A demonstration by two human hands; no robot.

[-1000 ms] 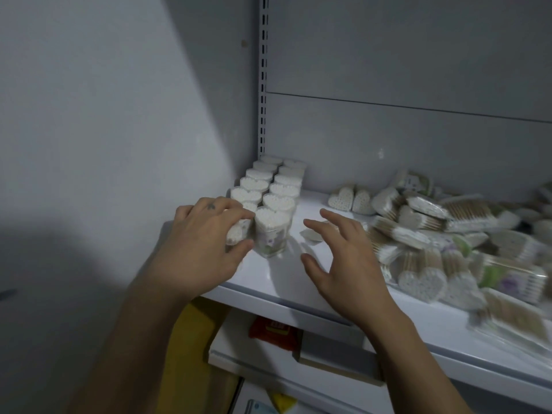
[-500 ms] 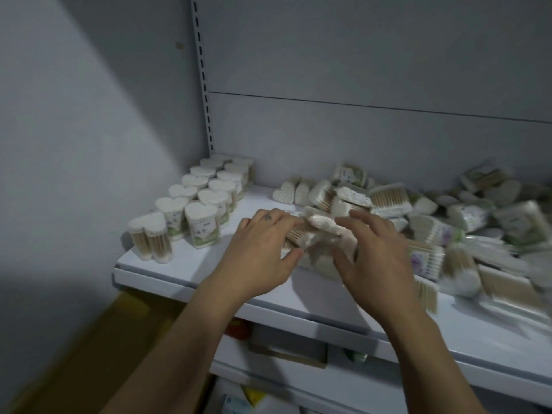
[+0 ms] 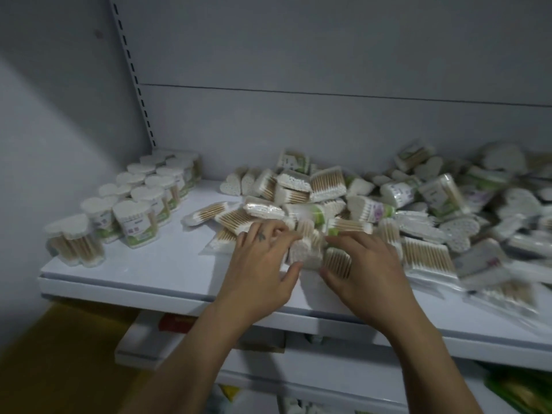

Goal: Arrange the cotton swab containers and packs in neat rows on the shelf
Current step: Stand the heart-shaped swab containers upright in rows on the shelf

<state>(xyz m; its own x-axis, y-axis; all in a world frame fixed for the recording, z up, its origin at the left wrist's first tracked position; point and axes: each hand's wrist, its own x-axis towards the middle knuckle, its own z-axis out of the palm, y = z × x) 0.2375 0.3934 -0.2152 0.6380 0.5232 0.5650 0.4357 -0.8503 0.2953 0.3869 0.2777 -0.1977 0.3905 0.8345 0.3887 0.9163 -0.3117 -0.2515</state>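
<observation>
On the white shelf (image 3: 149,289), front-centre: both hands are in the near edge of the heap. L hand (image 3: 263,264): fingers spread & curved over the top, thumb out below, holding a heart-shaped container (image 3: 303,253) that lies on its side, white cotton end toward me. R hand (image 3: 369,271) is just beside it, fingers arched over, thumb tucked under, pinching a swab pack (image 3: 337,261) w/ wooden sticks showing. Hands nearly touch, container & pack pressed together btwn them. How firm either grip is I can't tell, edges blurred. Loose heap (image 3: 418,210) runs from shelf centre to the R edge & back to the rear panel: heart tubs on their sides, flat bagged packs, some green or purple labels, all jumbled & overlapping. At the L end are upright rows (image 3: 143,201) of heart containers, two abreast, lids up, from near the front edge back to the corner. The frontmost tub (image 3: 74,242) sits a bit apart from the rest, closest to the edge. Rows stand apart from the heap. Slotted upright (image 3: 134,70) in the back-L corner. Below is a lower shelf (image 3: 140,351) w/ something red (image 3: 176,322), too dim to ID.
</observation>
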